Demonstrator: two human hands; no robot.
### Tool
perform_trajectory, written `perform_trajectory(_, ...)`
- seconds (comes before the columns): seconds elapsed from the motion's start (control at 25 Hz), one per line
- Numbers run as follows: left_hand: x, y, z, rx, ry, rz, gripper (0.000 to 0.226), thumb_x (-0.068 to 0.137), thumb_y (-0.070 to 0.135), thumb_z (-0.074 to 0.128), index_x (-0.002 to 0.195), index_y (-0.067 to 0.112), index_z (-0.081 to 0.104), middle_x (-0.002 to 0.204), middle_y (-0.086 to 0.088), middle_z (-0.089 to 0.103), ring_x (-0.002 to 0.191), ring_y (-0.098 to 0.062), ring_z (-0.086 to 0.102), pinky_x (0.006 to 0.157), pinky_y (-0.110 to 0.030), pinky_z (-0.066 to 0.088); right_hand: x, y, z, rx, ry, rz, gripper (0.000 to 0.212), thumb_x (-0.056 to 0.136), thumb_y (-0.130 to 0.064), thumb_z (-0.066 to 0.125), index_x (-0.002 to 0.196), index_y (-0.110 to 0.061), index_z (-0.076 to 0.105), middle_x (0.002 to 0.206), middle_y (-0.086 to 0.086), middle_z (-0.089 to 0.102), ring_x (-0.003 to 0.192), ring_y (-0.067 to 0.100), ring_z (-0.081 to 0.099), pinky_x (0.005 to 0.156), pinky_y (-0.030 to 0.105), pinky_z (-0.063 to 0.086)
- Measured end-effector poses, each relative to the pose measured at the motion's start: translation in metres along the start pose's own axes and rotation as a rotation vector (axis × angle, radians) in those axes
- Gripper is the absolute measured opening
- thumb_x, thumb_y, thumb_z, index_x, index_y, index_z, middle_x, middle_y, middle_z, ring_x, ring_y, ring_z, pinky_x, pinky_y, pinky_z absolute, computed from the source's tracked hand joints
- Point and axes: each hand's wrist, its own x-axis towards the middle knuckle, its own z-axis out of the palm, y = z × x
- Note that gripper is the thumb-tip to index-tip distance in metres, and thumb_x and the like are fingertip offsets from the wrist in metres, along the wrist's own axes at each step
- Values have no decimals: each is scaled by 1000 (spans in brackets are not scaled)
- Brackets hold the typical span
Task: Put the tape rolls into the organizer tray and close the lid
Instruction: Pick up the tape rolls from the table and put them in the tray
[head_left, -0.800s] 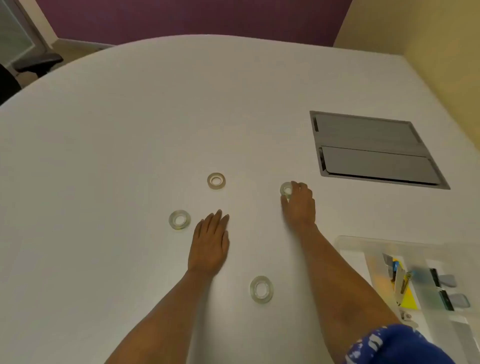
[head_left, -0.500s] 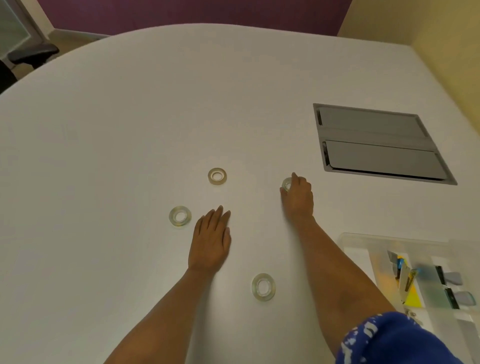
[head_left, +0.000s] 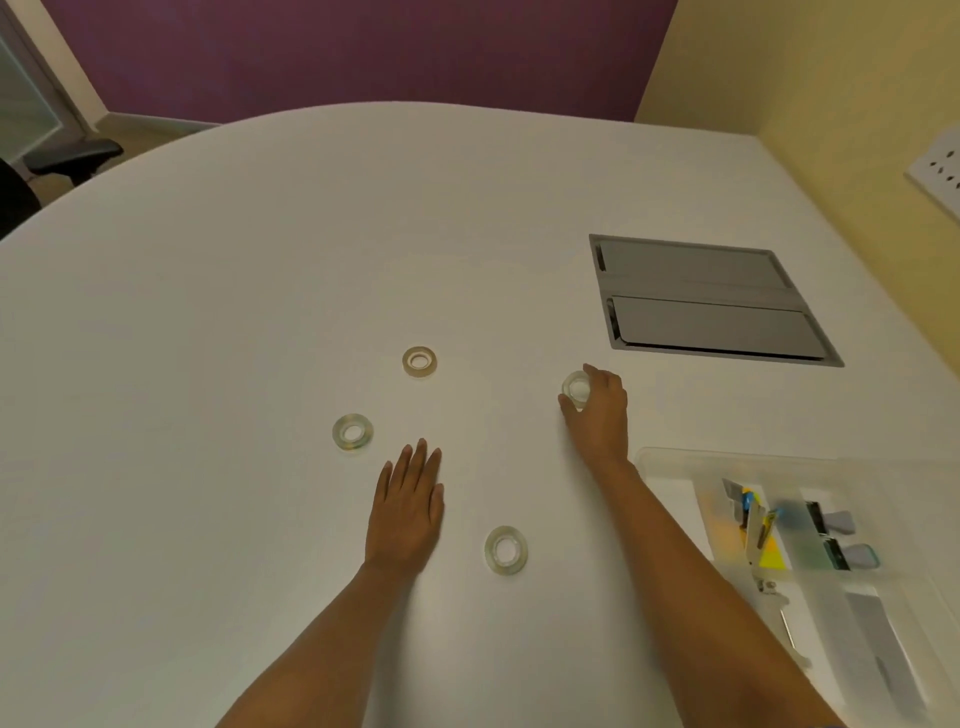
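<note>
Head view: right hand (head_left: 597, 410) is now lifting the tape roll (head_left: 575, 387) it was covering, pinching it. Left hand (head_left: 408, 506) is staying flat, fingers together. Organizer tray (head_left: 670, 462), beside the right wrist, is holding clips and stationery.

Right hand (head_left: 597, 410) now pinches tape roll (head_left: 575, 387), tilted up off table; earlier flat.

Dim, warm, yellowish light falls evenly on the rounded white table (head_left: 311, 249), with soft faint shadows under both forearms. Wide-angle bending curves the table edge. The translucent plastic organizer tray (head_left: 670, 462) looks smeared, perhaps motion blur.
</note>
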Motion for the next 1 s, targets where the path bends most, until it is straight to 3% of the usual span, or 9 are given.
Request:
perform_trajectory(0.4, -44, 16, -13, -15, -113, -48, 53, 102, 31, 18, 151, 21, 1, 161, -1, -6, 149, -18, -7, 122, -37, -4, -65, 28, -61, 116, 145, -8, 55, 87, -8, 68, 137, -4, 46, 138, 17, 43, 128, 31, 45, 104, 34, 42)
perform_trajectory(0.64, -51, 25, -19, 3, -153, -80, 53, 103, 30, 20, 151, 18, 4, 161, -4, -5, 149, -21, -4, 123, -39, 1, -88, 60, -82, 43, 165, 101, 55, 88, -8, 66, 139, -5, 44, 140, 17, 42, 130, 32, 42, 105, 39, 43)
perform_trajectory(0.8, -50, 27, -23, 22, -180, -84, 53, 103, 30, 21, 151, 17, 4, 161, -5, -4, 149, -22, -2, 123, -40, 3, -91, 78, -88, -101, 98, 165, 56, 87, -7, 66, 138, -2, 45, 139, 20, 46, 130, 35, 43, 103, 41, 42)
perform_trajectory(1.0, -51, 27, -23, 32, -181, -79, 53, 103, 30, 21, 151, 17, 5, 161, -5, -3, 149, -22, -2, 122, -40, 4, -85, 98, -89, -220, -116, 181, 54, 88, -6, 62, 139, 0, 42, 142, 19, 45, 131, 33, 42, 104, 41, 41)
